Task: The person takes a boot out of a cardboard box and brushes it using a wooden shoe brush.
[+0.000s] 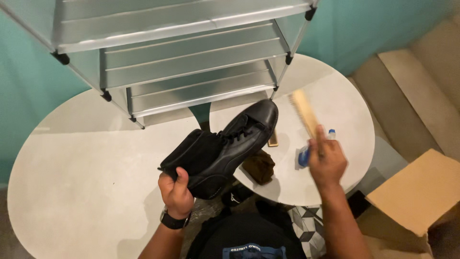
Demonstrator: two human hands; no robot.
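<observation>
Fingers of the left hand (176,191) clasp a black boot (225,146) by its heel; the right hand's (327,160) fingers grip a wooden brush (304,113), raised beside the toe. Brushing looks underway, and the bristles must meet the leather next.

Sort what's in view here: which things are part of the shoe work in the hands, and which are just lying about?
In use:
- black lace-up boot, held by the left hand
- wooden brush, blurred, in the right hand

Lying about:
- brown cloth on the round table
- blue spray bottle, partly hidden
- metal shelf rack
- cardboard box
</observation>
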